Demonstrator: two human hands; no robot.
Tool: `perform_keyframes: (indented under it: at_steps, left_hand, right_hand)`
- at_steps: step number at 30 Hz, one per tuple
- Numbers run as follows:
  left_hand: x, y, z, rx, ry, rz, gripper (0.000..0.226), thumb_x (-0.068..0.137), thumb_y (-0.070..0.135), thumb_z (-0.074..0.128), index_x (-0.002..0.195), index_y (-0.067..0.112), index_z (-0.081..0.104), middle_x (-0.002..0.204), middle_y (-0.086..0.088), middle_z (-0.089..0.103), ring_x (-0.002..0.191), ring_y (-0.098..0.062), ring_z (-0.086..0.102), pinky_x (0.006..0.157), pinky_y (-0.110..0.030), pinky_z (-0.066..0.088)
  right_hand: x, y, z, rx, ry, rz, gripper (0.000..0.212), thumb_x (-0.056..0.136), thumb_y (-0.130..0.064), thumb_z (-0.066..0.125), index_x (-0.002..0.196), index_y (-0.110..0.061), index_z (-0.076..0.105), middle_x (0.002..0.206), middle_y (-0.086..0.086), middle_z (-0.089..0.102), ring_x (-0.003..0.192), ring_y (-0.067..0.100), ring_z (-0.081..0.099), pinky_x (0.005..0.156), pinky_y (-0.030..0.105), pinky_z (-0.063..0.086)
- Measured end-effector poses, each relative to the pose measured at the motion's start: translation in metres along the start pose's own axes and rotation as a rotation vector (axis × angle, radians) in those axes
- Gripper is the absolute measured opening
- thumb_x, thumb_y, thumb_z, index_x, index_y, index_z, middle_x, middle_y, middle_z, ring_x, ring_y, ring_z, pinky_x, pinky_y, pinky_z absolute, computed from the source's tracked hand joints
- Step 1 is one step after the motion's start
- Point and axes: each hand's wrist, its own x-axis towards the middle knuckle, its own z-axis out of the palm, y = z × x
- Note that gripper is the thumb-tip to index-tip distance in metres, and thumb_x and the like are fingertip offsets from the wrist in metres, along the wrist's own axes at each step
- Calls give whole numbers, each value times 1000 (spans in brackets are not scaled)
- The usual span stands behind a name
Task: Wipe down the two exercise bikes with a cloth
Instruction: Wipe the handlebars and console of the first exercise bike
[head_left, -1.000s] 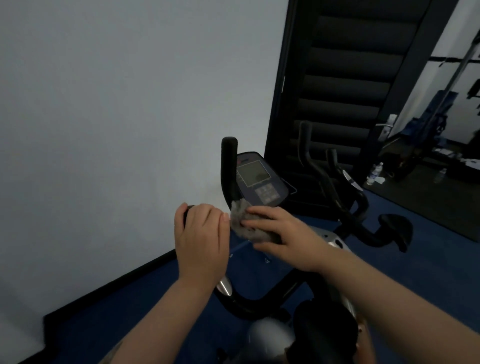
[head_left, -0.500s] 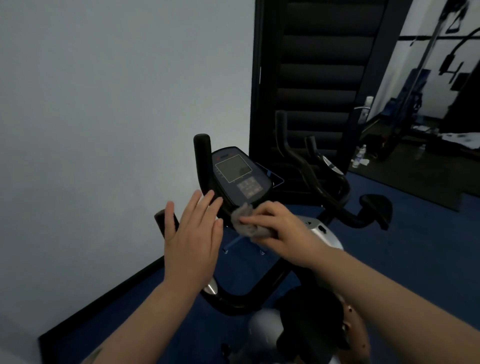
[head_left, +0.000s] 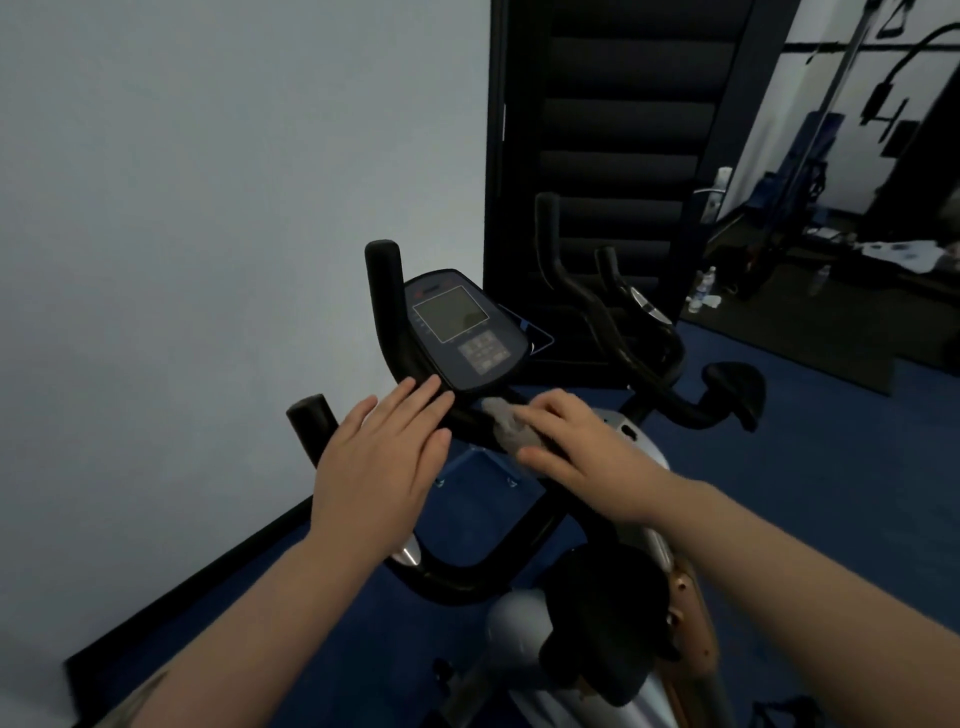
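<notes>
The near exercise bike has black handlebars (head_left: 383, 291) and a dark console (head_left: 462, 330) with a grey screen and keypad. My right hand (head_left: 576, 441) holds a grey cloth (head_left: 506, 426) against the handlebar just below the console. My left hand (head_left: 382, 462) hovers flat over the left part of the handlebar, fingers straight and reaching the console's lower edge. A second exercise bike (head_left: 639, 338) stands beyond, with black handlebars and a black saddle (head_left: 737, 384).
A pale wall (head_left: 208, 208) with a black skirting runs along the left. A black padded panel (head_left: 618, 130) stands behind the bikes. Blue carpet (head_left: 831, 493) covers the floor. Water bottles (head_left: 701, 291) and gym equipment lie at the far right.
My left hand let go of the left handlebar end, opened flat and moved toward the console. My right hand kept the cloth on the bar under the console.
</notes>
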Motion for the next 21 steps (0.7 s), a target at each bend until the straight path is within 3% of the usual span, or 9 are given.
perform_keyframes:
  at_steps: [3, 5, 8, 10, 12, 16, 19, 21]
  left_hand:
    - [2, 2, 1, -41, 47, -8, 51, 101, 41, 21, 137, 26, 54, 147, 8, 46, 139, -12, 38, 113, -32, 25]
    - [6, 4, 1, -52, 77, 6, 44, 100, 38, 32, 129, 22, 60, 140, 4, 54, 133, -17, 46, 108, -36, 34]
    - [16, 9, 2, -161, 78, -69, 28, 100, 32, 45, 116, 19, 63, 129, 2, 59, 122, -18, 47, 99, -35, 37]
    - [18, 12, 4, -213, 93, -124, 29, 100, 34, 40, 113, 20, 61, 127, 3, 58, 118, -15, 45, 95, -33, 38]
    - [14, 14, 7, -178, 94, -114, 35, 101, 37, 34, 118, 20, 59, 131, 3, 55, 123, -16, 44, 97, -35, 40]
    - [9, 14, 7, -143, 83, -87, 47, 100, 40, 25, 126, 18, 58, 140, 2, 51, 133, -20, 40, 104, -40, 39]
    - [8, 17, 7, -108, 22, -7, 53, 100, 40, 18, 139, 21, 49, 153, 2, 37, 144, -17, 27, 114, -39, 31]
    - [8, 18, 8, -65, -34, 87, 57, 100, 41, 12, 145, 23, 41, 158, 5, 27, 147, -14, 18, 119, -37, 21]
  right_hand:
    - [-5, 8, -23, -56, -66, 0, 45, 94, -41, 57, 136, -25, 51, 117, -11, 43, 105, 2, 43, 93, 17, 34]
    - [12, 0, -31, -5, 35, -31, 39, 91, -35, 63, 128, -21, 58, 112, -10, 45, 102, 2, 44, 90, 14, 34]
    - [37, -24, -19, 48, 83, -36, 39, 88, -31, 68, 123, -15, 61, 123, -1, 49, 115, 11, 46, 101, 27, 38]
    - [34, -33, 1, 161, 79, 13, 34, 90, -27, 67, 120, -15, 59, 120, -1, 57, 112, 14, 51, 98, 35, 44]
    - [16, -28, 9, 227, 142, 23, 30, 91, -22, 66, 119, -14, 59, 115, -3, 61, 105, 11, 55, 92, 31, 45]
    - [-28, 0, -5, 100, 135, 56, 25, 89, -18, 68, 113, -15, 64, 106, -13, 59, 99, 5, 52, 85, 6, 36]
    - [-43, 14, -26, 88, 36, 226, 15, 89, -30, 68, 103, -25, 67, 92, -11, 65, 88, 4, 60, 71, 13, 42]
    - [-33, 12, -30, 114, 143, 255, 17, 87, -31, 70, 103, -33, 67, 90, -20, 64, 86, -8, 58, 70, 10, 42]
